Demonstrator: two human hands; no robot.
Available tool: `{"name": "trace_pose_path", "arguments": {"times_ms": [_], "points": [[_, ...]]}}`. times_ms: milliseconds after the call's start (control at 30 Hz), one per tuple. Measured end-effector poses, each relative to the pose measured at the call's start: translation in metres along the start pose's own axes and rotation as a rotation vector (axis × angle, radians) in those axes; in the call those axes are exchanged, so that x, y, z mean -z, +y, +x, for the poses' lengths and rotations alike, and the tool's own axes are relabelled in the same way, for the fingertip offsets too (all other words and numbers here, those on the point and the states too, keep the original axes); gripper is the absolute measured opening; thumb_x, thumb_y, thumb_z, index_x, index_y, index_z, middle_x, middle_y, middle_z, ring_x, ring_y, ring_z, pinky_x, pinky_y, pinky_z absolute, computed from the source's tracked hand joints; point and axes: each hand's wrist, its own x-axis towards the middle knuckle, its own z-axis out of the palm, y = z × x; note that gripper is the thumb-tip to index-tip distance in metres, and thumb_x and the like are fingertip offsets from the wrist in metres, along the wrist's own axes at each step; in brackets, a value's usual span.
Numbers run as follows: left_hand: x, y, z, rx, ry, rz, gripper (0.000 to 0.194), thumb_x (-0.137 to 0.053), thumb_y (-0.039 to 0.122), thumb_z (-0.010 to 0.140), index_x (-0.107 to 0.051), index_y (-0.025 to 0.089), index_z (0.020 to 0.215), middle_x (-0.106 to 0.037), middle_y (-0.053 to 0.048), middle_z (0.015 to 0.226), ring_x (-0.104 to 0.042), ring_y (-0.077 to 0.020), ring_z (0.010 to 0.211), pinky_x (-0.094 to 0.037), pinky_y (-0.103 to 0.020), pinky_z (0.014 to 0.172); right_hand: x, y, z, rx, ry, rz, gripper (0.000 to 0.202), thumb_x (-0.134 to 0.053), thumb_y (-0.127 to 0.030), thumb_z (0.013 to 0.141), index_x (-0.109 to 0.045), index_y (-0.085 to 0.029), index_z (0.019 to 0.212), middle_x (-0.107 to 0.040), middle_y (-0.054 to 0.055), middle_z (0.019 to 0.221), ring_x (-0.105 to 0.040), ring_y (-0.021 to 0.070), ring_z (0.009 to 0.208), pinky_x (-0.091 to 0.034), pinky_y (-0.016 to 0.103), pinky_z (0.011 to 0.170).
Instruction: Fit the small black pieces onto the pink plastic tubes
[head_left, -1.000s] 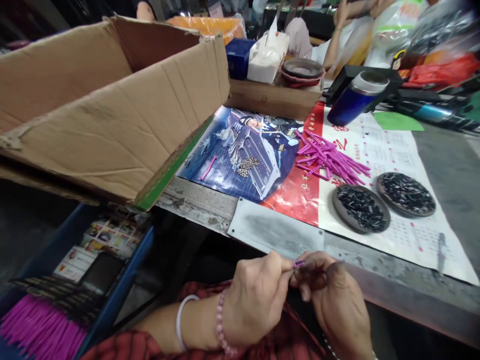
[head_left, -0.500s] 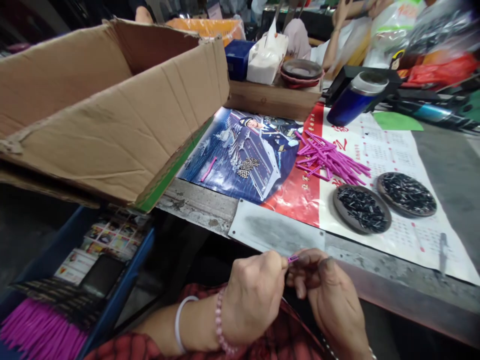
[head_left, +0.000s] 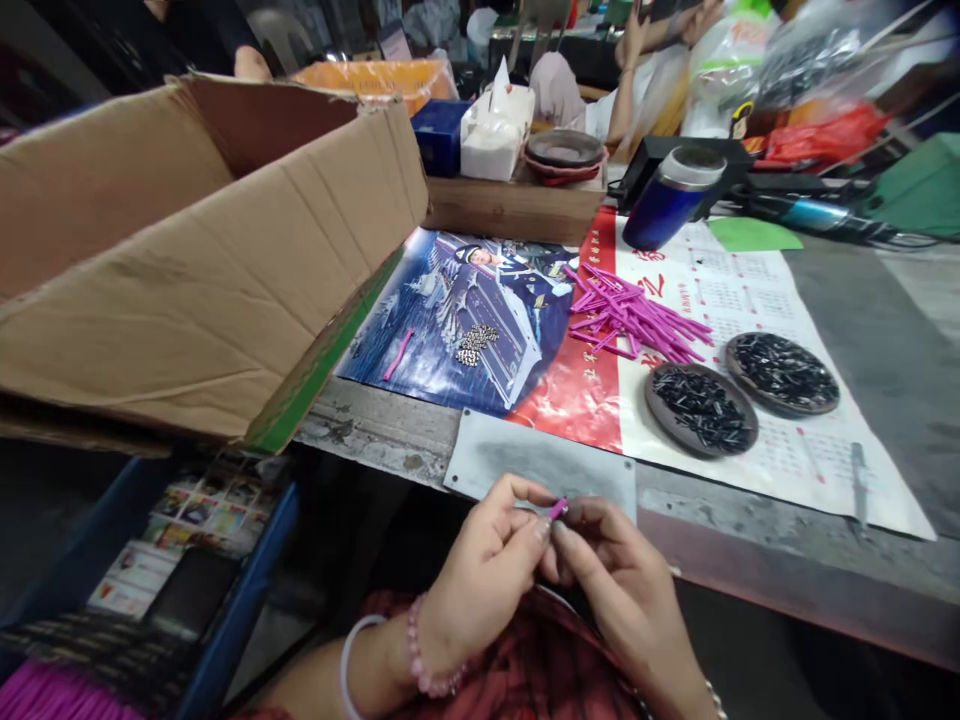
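Note:
My left hand [head_left: 480,570] is closed, its thumb and forefinger pinching a small purple strip [head_left: 559,509] just past the table edge. From the other side my right hand [head_left: 626,575] closes its thumb and fingertips around the same strip; most of its length is hidden by the fingers. On the calendar sheet lies a loose pile of purple strips [head_left: 637,315]. Nearer to me are two shallow round dishes, the left dish [head_left: 658,428] and the right dish [head_left: 823,402], both filled with small black pieces. A single purple strip [head_left: 399,354] lies apart on the left.
A large cardboard box [head_left: 225,290] takes up the left side of the table. A grey plate [head_left: 525,455] sits at the front edge. Behind are a blue tumbler [head_left: 664,212], a tissue pack [head_left: 491,140] and stacked dishes [head_left: 566,150]. Below left is a blue bin [head_left: 251,590].
My right hand has gone from loosely spread fingers to a pinch at the strip. My left hand has turned, thumb now showing. The view has shifted slightly to the right.

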Motion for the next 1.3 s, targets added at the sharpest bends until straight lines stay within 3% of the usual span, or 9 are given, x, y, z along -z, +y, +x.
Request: {"name": "trace_pose_path", "arguments": {"times_ms": [200, 433, 567, 733, 900, 1033, 1167, 1233, 1300], "points": [[-0.005, -0.009, -0.003, -0.053, 0.055, -0.044, 0.032, -0.064, 0.045, 0.094, -0.057, 0.019, 0.111, -0.052, 0.008, 0.063, -0.031, -0.0038, 0.047, -0.026, -0.014, 0.046, -0.004, 0.001, -0.001, 0.178, 0.07, -0.145, 0.007, -0.065, -0.026, 0.093, -0.068, -0.022, 0.098, -0.071, 0.002, 0.085, -0.069, 0.0143, 0.07, -0.056, 0.02, 0.06], [-0.015, -0.021, -0.006, -0.194, 0.079, -0.015, 0.023, -0.062, 0.042, 0.097, -0.062, 0.021, 0.105, -0.06, 0.003, 0.076, -0.053, -0.0075, 0.064, -0.044, -0.016, 0.06, -0.011, 0.007, 0.004, 0.5, 0.251, -0.593, 0.013, -0.05, -0.018, 0.098, -0.055, -0.021, 0.087, -0.059, 0.0, 0.073, -0.059, 0.0136, 0.059, -0.048, 0.024, 0.056], [-0.019, -0.026, -0.007, -0.264, 0.108, 0.046, 0.021, -0.059, 0.04, 0.099, -0.065, 0.02, 0.102, -0.068, -0.002, 0.091, -0.062, -0.0122, 0.081, -0.051, -0.022, 0.077, -0.01, 0.006, 0.003, 0.513, 0.265, -0.661, 0.017, -0.045, -0.019, 0.1, -0.052, -0.022, 0.085, -0.054, -0.001, 0.068, -0.054, 0.014, 0.055, -0.043, 0.025, 0.052], [-0.021, -0.029, -0.008, -0.32, 0.089, 0.054, 0.016, -0.056, 0.033, 0.101, -0.063, 0.019, 0.103, -0.069, -0.001, 0.086, -0.061, -0.0096, 0.071, -0.051, -0.02, 0.07, -0.002, -0.002, 0.006, 0.429, 0.105, -0.516, 0.029, -0.041, -0.023, 0.105, -0.044, -0.023, 0.076, -0.048, -0.005, 0.063, -0.049, 0.0093, 0.049, -0.039, 0.019, 0.046], [-0.02, -0.034, -0.01, -0.372, 0.061, 0.143, 0.013, -0.05, 0.027, 0.103, -0.061, 0.019, 0.105, -0.07, -0.002, 0.089, -0.064, -0.0107, 0.073, -0.052, -0.019, 0.068, -0.001, 0.001, 0.005, 0.584, 0.218, -0.614, 0.026, -0.047, -0.023, 0.102, -0.049, -0.022, 0.076, -0.049, -0.003, 0.061, -0.047, 0.0119, 0.051, -0.036, 0.024, 0.051], [-0.017, -0.029, -0.011, -0.428, 0.055, 0.332, 0.016, -0.044, 0.021, 0.103, -0.06, 0.02, 0.108, -0.072, -0.003, 0.09, -0.067, -0.0127, 0.076, -0.053, -0.022, 0.073, 0.001, 0.0, 0.002, 0.471, 0.155, -0.556, 0.035, -0.044, -0.024, 0.104, -0.046, -0.021, 0.069, -0.047, -0.004, 0.056, -0.045, 0.0098, 0.044, -0.033, 0.022, 0.045], [-0.011, -0.014, -0.015, -0.519, 0.023, 0.754, 0.02, -0.047, 0.014, 0.1, -0.058, 0.021, 0.116, -0.075, -0.003, 0.091, -0.072, -0.0159, 0.077, -0.053, -0.023, 0.071, 0.016, -0.005, 0.001, 0.012, -0.061, -0.011, 0.057, -0.033, -0.057, 0.104, -0.051, -0.019, 0.066, -0.049, -0.002, 0.052, -0.047, 0.0099, 0.038, -0.035, 0.021, 0.036], [-0.01, -0.008, -0.017, -0.59, 0.058, 0.944, 0.021, -0.05, 0.013, 0.099, -0.057, 0.02, 0.118, -0.076, -0.004, 0.091, -0.074, -0.0177, 0.077, -0.053, -0.024, 0.071, 0.024, -0.005, 0.0, -0.091, -0.012, 0.214, 0.061, -0.036, -0.067, 0.099, -0.057, -0.017, 0.07, -0.053, 0.0, 0.059, -0.053, 0.0112, 0.042, -0.046, 0.024, 0.043], [-0.009, -0.005, -0.018, -0.645, 0.108, 1.059, 0.02, -0.052, 0.013, 0.099, -0.058, 0.019, 0.117, -0.076, -0.004, 0.089, -0.075, -0.0187, 0.076, -0.053, -0.025, 0.071, 0.03, -0.003, -0.001, -0.094, 0.063, 0.294, 0.054, -0.045, -0.062, 0.098, -0.06, -0.017, 0.073, -0.056, 0.001, 0.068, -0.057, 0.0108, 0.047, -0.053, 0.027, 0.053]]}}
